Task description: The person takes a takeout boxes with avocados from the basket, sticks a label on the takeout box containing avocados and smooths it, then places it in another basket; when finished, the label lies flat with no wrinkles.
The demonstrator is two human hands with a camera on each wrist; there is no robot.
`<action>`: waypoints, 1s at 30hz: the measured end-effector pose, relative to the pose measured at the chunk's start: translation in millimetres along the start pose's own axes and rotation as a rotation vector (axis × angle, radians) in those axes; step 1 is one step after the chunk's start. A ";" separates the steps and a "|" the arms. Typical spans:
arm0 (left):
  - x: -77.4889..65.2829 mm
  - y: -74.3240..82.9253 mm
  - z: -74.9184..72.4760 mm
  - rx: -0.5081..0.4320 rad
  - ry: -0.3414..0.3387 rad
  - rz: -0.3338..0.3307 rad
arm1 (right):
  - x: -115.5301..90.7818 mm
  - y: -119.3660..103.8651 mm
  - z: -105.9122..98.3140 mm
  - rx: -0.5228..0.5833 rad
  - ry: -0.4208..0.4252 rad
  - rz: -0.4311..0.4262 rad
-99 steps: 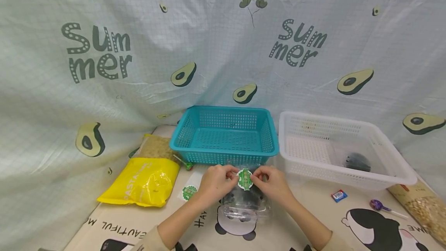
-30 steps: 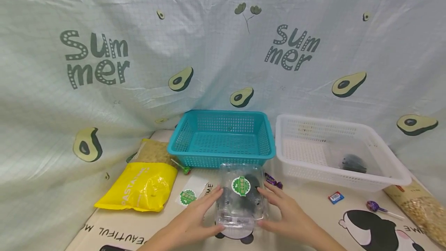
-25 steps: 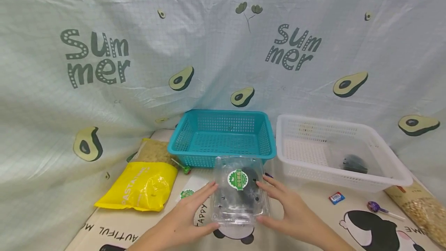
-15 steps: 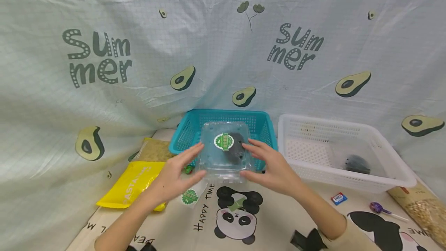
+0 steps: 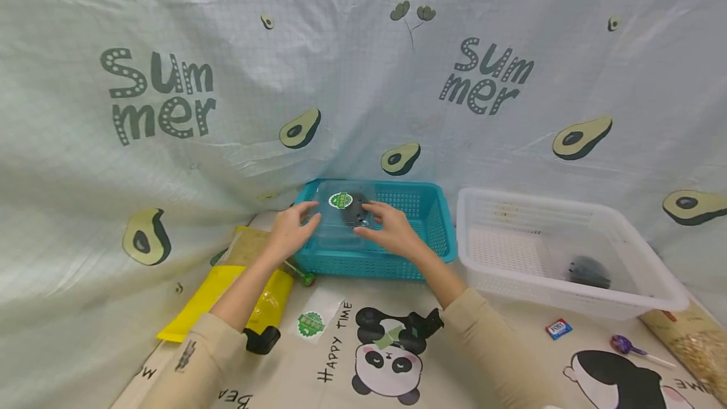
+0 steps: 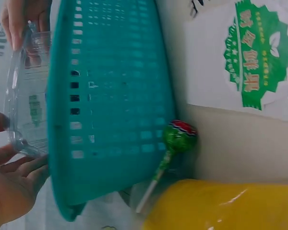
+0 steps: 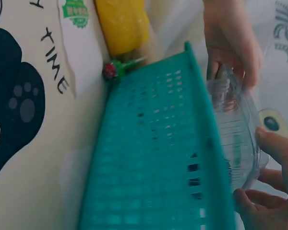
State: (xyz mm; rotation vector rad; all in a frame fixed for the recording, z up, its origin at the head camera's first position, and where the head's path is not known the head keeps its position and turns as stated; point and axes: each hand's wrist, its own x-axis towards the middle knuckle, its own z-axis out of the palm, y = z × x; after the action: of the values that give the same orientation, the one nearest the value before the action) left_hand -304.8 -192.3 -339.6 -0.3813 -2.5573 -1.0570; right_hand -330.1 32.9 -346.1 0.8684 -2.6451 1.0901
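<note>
On the cream, panda-printed counter, the teal plastic basket faces its opening upward, which leaves room between its walls for the clear rectangular plastic box; this box is over the basket's left part, though I cannot tell if it touches the bottom. The left hand and the right hand are clamped on its opposite sides, probably to keep it steady. The dark rounded thing inside lies nearer the right hand, while the round green-and-white sticker faces up, left uncovered by this side grip.
</note>
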 end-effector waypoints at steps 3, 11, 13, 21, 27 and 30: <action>4.6 -10.4 8.3 0.061 -0.062 -0.050 | 6.0 10.6 10.2 -0.008 -0.055 0.038; 11.4 -19.2 17.5 0.248 -0.288 -0.090 | 12.5 16.9 23.3 -0.054 -0.227 0.098; 13.1 -17.4 17.9 0.290 -0.330 -0.108 | 13.7 17.0 24.5 -0.059 -0.270 0.112; 14.0 -8.0 18.1 0.380 -0.386 -0.172 | 10.0 18.6 23.3 -0.047 -0.299 0.082; 11.5 8.4 23.4 0.415 -0.300 -0.069 | -10.0 18.2 11.5 -0.022 -0.050 -0.159; 11.9 18.6 33.0 0.402 -0.246 -0.015 | -28.4 20.9 -2.9 -0.039 0.042 -0.201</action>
State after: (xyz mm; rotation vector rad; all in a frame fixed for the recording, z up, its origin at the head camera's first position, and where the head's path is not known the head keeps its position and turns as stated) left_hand -315.6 -154.4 -344.9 -0.4028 -2.9058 -0.5008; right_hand -318.8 59.7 -366.3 1.0631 -2.4722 0.9933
